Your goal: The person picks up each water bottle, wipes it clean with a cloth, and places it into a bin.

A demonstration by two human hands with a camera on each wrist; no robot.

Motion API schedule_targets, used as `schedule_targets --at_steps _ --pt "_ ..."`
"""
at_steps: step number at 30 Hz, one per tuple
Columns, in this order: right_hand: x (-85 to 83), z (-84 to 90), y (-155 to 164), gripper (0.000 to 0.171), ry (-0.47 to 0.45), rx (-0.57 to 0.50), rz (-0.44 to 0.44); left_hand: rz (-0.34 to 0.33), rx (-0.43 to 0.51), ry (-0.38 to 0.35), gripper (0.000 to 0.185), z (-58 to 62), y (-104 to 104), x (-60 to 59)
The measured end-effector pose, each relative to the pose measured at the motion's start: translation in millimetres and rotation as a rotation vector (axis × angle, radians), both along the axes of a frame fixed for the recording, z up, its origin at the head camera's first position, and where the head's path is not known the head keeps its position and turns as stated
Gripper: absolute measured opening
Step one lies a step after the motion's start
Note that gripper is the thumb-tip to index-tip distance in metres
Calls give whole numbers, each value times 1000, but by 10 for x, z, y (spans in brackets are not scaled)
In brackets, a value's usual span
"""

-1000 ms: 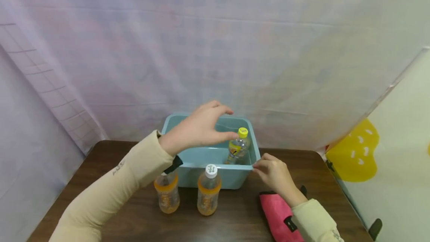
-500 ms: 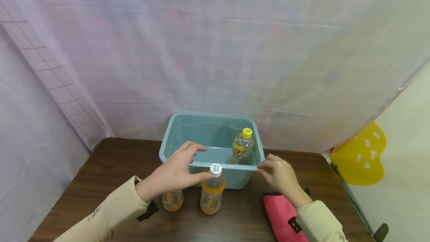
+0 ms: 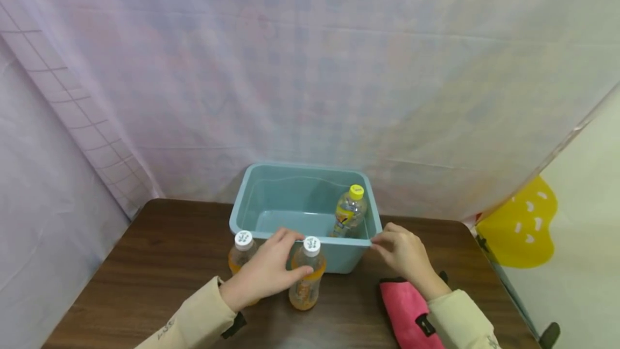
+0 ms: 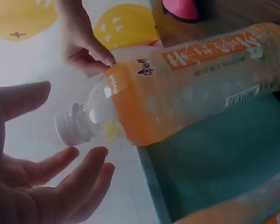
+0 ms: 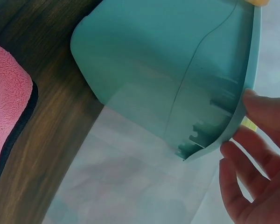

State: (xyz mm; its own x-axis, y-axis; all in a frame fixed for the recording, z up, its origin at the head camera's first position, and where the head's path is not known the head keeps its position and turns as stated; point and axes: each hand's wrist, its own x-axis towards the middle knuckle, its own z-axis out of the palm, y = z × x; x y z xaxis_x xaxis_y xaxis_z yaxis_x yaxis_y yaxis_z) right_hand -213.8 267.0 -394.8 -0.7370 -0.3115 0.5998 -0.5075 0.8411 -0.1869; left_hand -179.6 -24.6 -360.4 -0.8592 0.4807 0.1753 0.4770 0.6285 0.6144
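My left hand (image 3: 271, 267) is spread around the upper part of a clear plastic bottle (image 3: 305, 288) with a white cap and an orange label. In the left wrist view, the thumb and fingers stand on either side of its cap (image 4: 70, 125), with gaps showing. Another such bottle (image 3: 240, 255) stands to the left, partly hidden behind the left hand. My right hand (image 3: 403, 249) pinches the near right corner of a blue-green plastic bin (image 3: 339, 257), thumb and fingers across its rim (image 5: 240, 109). Inside the bin leans a yellow-capped bottle (image 3: 350, 211).
A pink cloth item (image 3: 409, 314) with black trim lies beside the right forearm on the brown wooden table (image 3: 160, 263). Behind the table hangs a pale curtain (image 3: 310, 69). A yellow shape (image 3: 518, 225) shows on the right wall.
My left hand has come back from over the bin and down to the nearer right white-capped bottle. The right hand keeps its hold on the bin's corner.
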Motion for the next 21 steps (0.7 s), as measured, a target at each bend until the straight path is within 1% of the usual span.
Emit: schedule_targets --at_steps 3,9,15,21 --pt "-3 -5 -2 19 7 -3 -1 20 12 -24 54 -49 22 -15" --pt "-10 -11 3 20 28 1 3 48 19 5 53 -159 52 -51" --pt "-23 -9 3 19 36 0 11 47 42 41 51 -258 61 -75" --pt "-15 -2 1 19 16 6 6 33 78 66 42 -329 66 -85"
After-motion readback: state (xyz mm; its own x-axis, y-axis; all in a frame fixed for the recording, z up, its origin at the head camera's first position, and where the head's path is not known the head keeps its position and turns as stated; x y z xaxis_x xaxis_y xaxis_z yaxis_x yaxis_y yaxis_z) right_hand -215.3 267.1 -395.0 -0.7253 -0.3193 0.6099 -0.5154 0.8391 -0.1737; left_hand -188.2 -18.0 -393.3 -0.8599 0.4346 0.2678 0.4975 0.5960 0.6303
